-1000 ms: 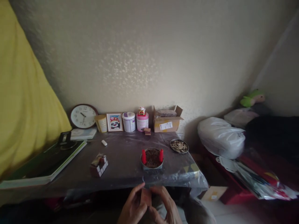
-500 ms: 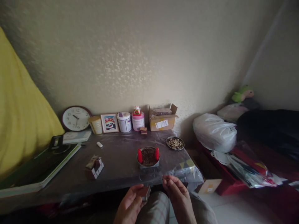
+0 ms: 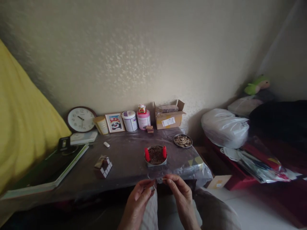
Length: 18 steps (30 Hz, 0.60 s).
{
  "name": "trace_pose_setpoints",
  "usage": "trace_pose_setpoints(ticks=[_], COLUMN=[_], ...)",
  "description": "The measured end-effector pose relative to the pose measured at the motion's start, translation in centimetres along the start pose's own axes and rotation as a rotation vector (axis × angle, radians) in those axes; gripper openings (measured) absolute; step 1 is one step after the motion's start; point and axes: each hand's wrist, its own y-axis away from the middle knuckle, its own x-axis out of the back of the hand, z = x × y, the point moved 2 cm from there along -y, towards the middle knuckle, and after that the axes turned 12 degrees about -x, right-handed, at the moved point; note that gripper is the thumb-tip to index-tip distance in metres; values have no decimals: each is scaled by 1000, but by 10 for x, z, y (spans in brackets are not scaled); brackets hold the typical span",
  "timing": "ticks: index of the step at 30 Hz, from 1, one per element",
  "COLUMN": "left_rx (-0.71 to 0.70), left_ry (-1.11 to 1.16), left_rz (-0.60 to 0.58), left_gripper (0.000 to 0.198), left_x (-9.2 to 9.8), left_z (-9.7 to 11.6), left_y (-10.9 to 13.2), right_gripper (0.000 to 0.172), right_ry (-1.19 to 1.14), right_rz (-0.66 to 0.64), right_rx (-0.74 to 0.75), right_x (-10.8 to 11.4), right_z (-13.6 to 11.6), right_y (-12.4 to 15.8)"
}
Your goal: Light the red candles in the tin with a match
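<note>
My left hand (image 3: 140, 198) is low in the view, just in front of the table edge, its fingers curled round a small brown matchbox (image 3: 153, 186) that is mostly hidden. Close beside it, my right hand (image 3: 179, 193) pinches a thin matchstick (image 3: 164, 179) whose tip points toward the box. Just beyond both hands a round bowl (image 3: 155, 157) of dark material stands on the table, with two red candles (image 3: 146, 154) upright at its rim. A small metal dish (image 3: 183, 141) of matchsticks lies behind it to the right.
The plastic-covered table (image 3: 127, 163) bears a stack of small boxes (image 3: 103, 165), a clock (image 3: 81, 119), a framed picture (image 3: 115, 122), tins (image 3: 130, 120), a cardboard box (image 3: 169, 119) and a large book (image 3: 45, 172). Yellow curtain at left; bags (image 3: 224, 127) and clutter at right.
Both hands first held the matchbox together, then drew apart. Now they are close again, the right hand pinching a matchstick beside the box. The camera shifted slightly.
</note>
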Motion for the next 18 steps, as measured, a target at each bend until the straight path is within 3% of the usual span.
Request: trace_pose_setpoints(ticks=[4,10,18], left_rx=[-19,-5,-51], left_ry=[32,28,-1], left_rz=[23,20,-54], left_gripper=[30,34,24], left_x=[-5,5,-6], left_z=[6,-2,7], left_y=[-2,-7,-7], right_gripper=[8,24,19], right_ry=[258,548,615], right_rz=[-38,-53,-41], right_rx=[324,681,806], right_x=[-8,-16,-18], right_z=[2,-3,-10], right_y=[2,7,7])
